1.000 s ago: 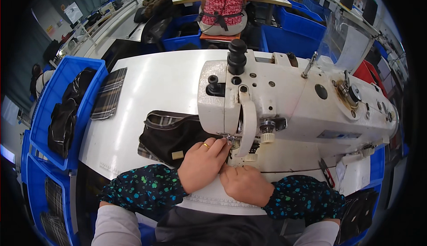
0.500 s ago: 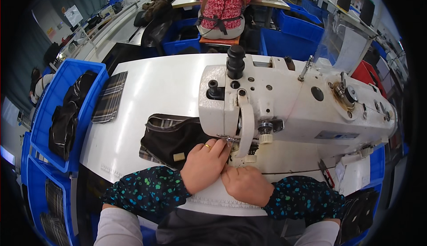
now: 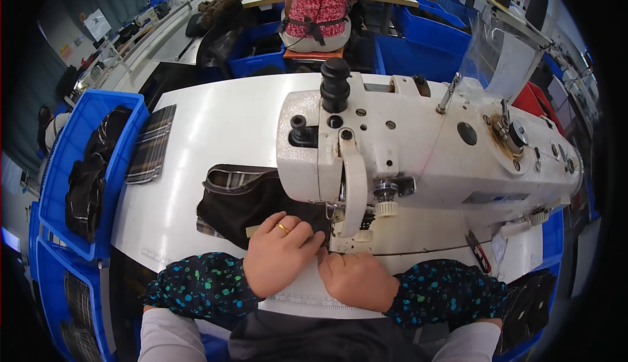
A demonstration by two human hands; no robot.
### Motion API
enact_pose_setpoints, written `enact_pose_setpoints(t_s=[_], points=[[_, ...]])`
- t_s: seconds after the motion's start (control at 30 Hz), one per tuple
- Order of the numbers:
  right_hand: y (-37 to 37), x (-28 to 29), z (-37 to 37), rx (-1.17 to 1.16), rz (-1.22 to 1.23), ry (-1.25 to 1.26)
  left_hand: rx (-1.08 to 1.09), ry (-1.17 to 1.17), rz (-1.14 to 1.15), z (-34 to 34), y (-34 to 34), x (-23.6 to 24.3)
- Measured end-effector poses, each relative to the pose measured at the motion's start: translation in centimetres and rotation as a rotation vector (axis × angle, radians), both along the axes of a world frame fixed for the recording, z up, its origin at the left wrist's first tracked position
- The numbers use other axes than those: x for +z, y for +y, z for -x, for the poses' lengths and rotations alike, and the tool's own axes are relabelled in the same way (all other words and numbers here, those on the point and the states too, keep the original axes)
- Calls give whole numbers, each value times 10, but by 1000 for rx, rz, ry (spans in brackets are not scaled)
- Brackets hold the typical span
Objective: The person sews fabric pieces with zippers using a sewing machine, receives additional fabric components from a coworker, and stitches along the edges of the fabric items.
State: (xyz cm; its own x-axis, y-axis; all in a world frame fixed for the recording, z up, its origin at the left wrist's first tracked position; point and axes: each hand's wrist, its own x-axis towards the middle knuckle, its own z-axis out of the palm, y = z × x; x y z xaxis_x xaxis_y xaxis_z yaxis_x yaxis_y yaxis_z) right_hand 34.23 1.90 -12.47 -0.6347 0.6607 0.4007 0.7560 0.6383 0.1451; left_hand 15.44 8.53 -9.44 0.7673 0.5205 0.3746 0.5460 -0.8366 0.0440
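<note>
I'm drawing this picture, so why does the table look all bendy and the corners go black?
Head view: a fisheye lens bows the white table's straight edges toward the rim; the corners fall outside its round image, so they are black. The middle stays sharp: the white sewing machine and both hands, left and right, are evenly lit, with soft shadows.

Both forearms in dark elastic-cuffed oversleeves w/ teal-green blotch print, pale grey sleeves showing above them near the elbows, a gold ring on one finger of the left hand [image 3: 278,257], right hand [image 3: 356,280] bare, no ring seen.
</note>
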Motion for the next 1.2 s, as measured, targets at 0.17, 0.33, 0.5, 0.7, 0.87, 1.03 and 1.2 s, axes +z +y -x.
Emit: enact_pose_setpoints(t_s=[0.17, 0.33, 0.5, 0.7, 0.87, 1.03, 1.2], points=[[-3, -1, 1, 62, 17, 67, -72, 70, -31, -1, 0, -1], [-6, 2, 0, 41, 172, 14, -92, 71, -32, -2, 1, -5], [-2, -3, 0, 16, 129, 65, -98, 99, -20, -2, 5, -5], [15, -5, -3, -106, 109, 43, -102, 15, -43, -10, 30, -8], [22, -4, -5, -104, 51, 68, -87, 28, 15, -8, 33, -10], [20, -3, -7, -96, 60, 73, -80, -22, 91, -1, 31, -6], [20, -4, -7, -83, 46, 81, -135, -41, 65, 0, 33, -9]])
